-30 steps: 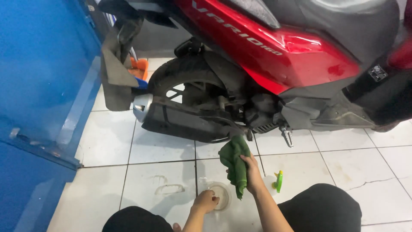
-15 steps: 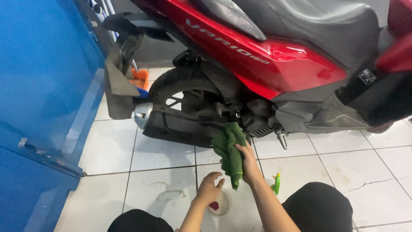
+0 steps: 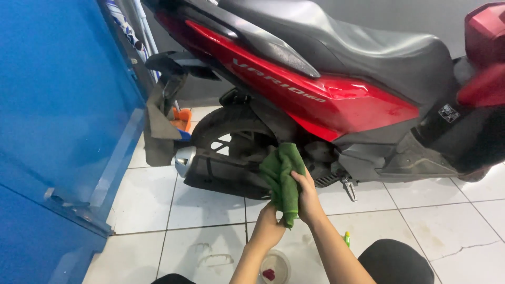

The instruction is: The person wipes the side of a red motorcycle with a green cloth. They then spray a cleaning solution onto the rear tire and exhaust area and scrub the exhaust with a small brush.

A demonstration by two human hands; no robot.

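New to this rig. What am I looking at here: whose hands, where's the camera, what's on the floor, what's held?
There is no machine: a person works with bare hands, and the single camera sits on their head, looking down. So the two forearms rising from the bottom edge are the person's own. The right hand grips a green cloth held up beside the exhaust of a red scooter. The left hand touches the cloth's lower end. On the white tiled floor below sit a small round container with something red in it and a small yellow-green object, too small to identify. A blue panel stands at the left.
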